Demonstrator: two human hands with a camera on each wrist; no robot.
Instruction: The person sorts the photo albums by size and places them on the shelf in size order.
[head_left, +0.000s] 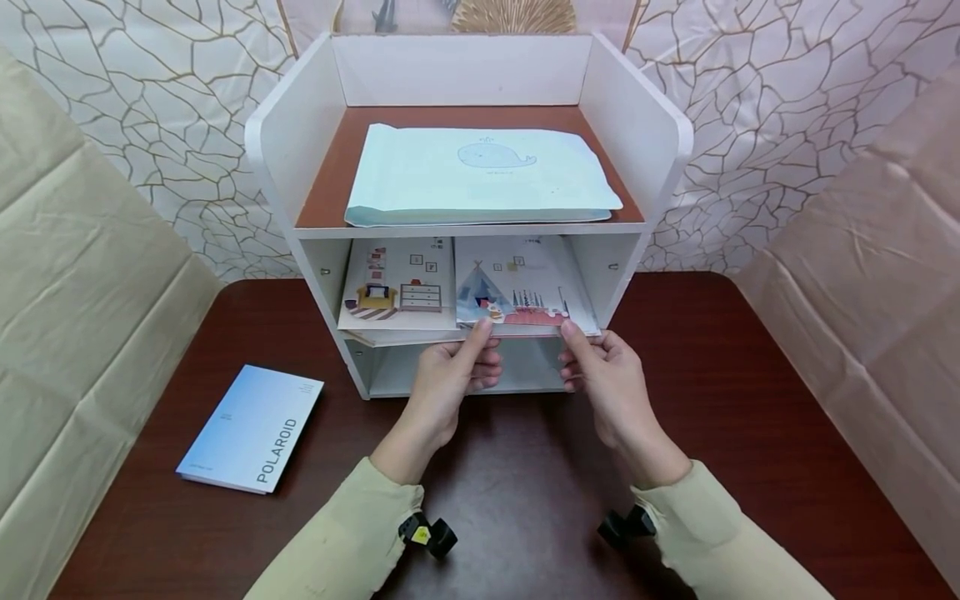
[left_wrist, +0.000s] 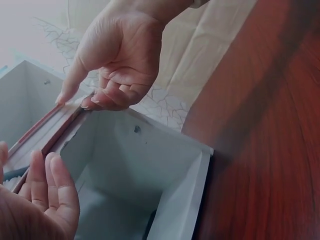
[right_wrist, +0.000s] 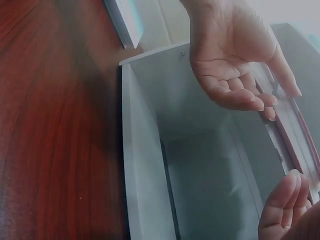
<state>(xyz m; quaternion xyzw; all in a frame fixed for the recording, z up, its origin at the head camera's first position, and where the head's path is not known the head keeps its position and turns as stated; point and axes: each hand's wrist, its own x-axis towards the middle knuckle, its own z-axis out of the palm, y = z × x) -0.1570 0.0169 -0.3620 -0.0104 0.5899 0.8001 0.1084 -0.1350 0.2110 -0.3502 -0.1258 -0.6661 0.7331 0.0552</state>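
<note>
In the head view, a book with a blue tent picture (head_left: 517,283) lies on the middle shelf, its front edge toward me. My left hand (head_left: 442,375) holds that edge near its left corner, thumb on top and fingers beneath. My right hand (head_left: 611,379) grips the same edge near the right corner in the same way. In the left wrist view, the reddish cover edges and pale pages (left_wrist: 55,122) show between the right thumb and fingers. Beside it lies another book with an armchair and dresser picture (head_left: 397,287).
A white shelf unit (head_left: 652,125) stands on the dark red table (head_left: 517,492). On its top level lies a pale blue packet with a whale drawing (head_left: 480,179). A blue-white POLAROID book (head_left: 251,429) lies on the table at the left. Beige cloth (head_left: 862,275) hangs at both sides.
</note>
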